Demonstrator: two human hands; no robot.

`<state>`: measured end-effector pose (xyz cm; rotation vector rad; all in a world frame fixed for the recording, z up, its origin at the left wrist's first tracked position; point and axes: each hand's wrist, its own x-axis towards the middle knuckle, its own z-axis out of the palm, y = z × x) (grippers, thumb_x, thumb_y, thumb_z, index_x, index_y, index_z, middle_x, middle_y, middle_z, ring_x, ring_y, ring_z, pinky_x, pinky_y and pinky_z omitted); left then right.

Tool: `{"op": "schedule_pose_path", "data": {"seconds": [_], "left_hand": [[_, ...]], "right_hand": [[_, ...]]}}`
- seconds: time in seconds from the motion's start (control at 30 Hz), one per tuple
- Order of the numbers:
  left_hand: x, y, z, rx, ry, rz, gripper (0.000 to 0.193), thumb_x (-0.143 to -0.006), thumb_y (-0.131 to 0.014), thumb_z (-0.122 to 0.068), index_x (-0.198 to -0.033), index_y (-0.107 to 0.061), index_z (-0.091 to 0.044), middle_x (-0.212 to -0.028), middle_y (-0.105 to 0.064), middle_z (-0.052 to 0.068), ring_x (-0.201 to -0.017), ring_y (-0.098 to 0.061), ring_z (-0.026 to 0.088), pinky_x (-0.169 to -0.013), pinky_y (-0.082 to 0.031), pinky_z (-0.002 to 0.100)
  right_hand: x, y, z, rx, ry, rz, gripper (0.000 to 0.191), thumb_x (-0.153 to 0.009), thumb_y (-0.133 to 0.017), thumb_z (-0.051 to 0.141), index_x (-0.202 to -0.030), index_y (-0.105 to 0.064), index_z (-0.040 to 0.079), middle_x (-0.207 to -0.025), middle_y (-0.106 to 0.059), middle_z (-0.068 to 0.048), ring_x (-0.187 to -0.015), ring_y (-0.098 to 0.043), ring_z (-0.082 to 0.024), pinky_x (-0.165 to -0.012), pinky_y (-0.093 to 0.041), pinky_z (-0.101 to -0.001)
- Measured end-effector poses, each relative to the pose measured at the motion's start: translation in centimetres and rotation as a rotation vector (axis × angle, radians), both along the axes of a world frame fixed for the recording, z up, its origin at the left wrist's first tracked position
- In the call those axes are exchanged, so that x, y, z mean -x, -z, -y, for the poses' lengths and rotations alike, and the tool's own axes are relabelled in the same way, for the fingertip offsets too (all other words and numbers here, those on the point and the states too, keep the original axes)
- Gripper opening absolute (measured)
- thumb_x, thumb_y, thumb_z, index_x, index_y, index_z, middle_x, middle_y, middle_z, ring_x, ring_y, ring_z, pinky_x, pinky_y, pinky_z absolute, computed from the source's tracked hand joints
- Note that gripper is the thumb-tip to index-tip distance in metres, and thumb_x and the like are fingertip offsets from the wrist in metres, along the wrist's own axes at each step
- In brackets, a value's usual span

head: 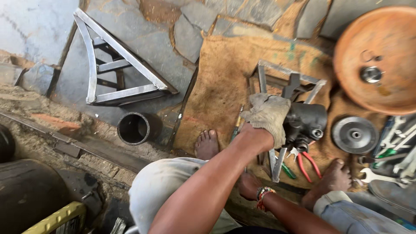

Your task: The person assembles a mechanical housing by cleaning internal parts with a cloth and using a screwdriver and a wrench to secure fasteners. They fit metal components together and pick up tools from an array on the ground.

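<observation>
My left hand [260, 134] is clamped down over a crumpled beige cloth [268, 115], pressing it against the dark cast-metal housing [305, 121] that sits on the brown burlap sacking [221, 73] spread over the stone floor. My right hand [248, 184] lies lower, half hidden behind the left forearm, a beaded band at its wrist; I cannot tell whether it grips anything. Just under the housing lie red-handled pliers [308, 164] and a green-handled tool [288, 170], close to my feet. Behind the housing a small square steel frame [318, 83] rests on the sacking. Toward the sacking's right edge lies a grey round metal disc [355, 134], with a cluster of steel spanners [396, 151] beyond it. A large rust-orange round dish [385, 39] fills the far right corner. Off the sacking's left edge, on the floor, stand a short black pipe section [134, 128] and a triangular steel frame [117, 69].
</observation>
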<state>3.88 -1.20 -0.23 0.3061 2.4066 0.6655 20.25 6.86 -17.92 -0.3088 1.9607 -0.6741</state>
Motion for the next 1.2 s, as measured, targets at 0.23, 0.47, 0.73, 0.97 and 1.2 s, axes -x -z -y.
{"op": "schedule_pose_path", "data": {"seconds": [0.23, 0.47, 0.73, 0.97, 1.2], "left_hand": [[0.6, 2.1, -0.9, -0.027, -0.022, -0.084, 0.050, -0.076, -0.075, -0.022, -0.123, -0.062, -0.008, -0.127, -0.064, 0.019, -0.120, -0.061, 0.039, -0.096, -0.051, 0.054], [2.9, 1.2, -2.8, -0.020, -0.049, -0.169, 0.052, -0.076, -0.074, -0.020, -0.124, -0.061, -0.007, -0.129, -0.063, 0.019, -0.121, -0.059, 0.041, -0.095, -0.050, 0.056], [3.1, -3.0, -2.3, 0.014, -0.099, 0.048, 0.046, -0.074, -0.076, -0.020, -0.117, -0.062, -0.008, -0.124, -0.060, 0.019, -0.120, -0.056, 0.043, -0.096, -0.048, 0.055], [0.8, -2.0, -0.6, 0.039, -0.023, 0.082, 0.045, -0.076, -0.077, -0.022, -0.117, -0.064, -0.008, -0.124, -0.061, 0.018, -0.118, -0.058, 0.040, -0.098, -0.051, 0.052], [-0.7, -0.1, 0.5, 0.043, 0.020, 0.094, 0.044, -0.078, -0.078, -0.023, -0.118, -0.066, -0.008, -0.124, -0.063, 0.017, -0.117, -0.061, 0.038, -0.100, -0.053, 0.049]], "right_hand": [[1.9, 3.1, -1.2, -0.080, 0.155, -0.288, 0.046, -0.086, -0.064, 0.023, -0.129, -0.058, 0.007, -0.139, -0.051, -0.027, -0.131, -0.047, -0.047, -0.108, -0.039, -0.0555], [3.6, 4.0, -1.4, -0.243, 0.291, -0.221, 0.038, -0.092, -0.056, 0.027, -0.125, -0.060, 0.009, -0.126, -0.063, -0.024, -0.118, -0.060, -0.043, -0.102, -0.046, -0.0546], [2.2, -4.9, -3.9, -0.039, 0.288, 0.063, 0.049, -0.084, -0.055, 0.008, -0.133, -0.053, 0.011, -0.088, -0.066, -0.019, -0.077, -0.069, -0.038, -0.072, -0.053, -0.0490], [1.7, -17.0, -11.5, -0.014, 0.176, 0.263, 0.055, -0.090, -0.067, 0.015, -0.143, -0.053, 0.022, -0.103, -0.071, -0.008, -0.084, -0.070, -0.015, -0.074, -0.058, -0.0343], [4.5, -25.9, -21.8, -0.236, 0.675, 0.034, 0.043, -0.091, -0.074, 0.034, -0.129, -0.073, 0.015, -0.099, -0.080, -0.012, -0.093, -0.072, -0.020, -0.095, -0.055, -0.0371]]}}
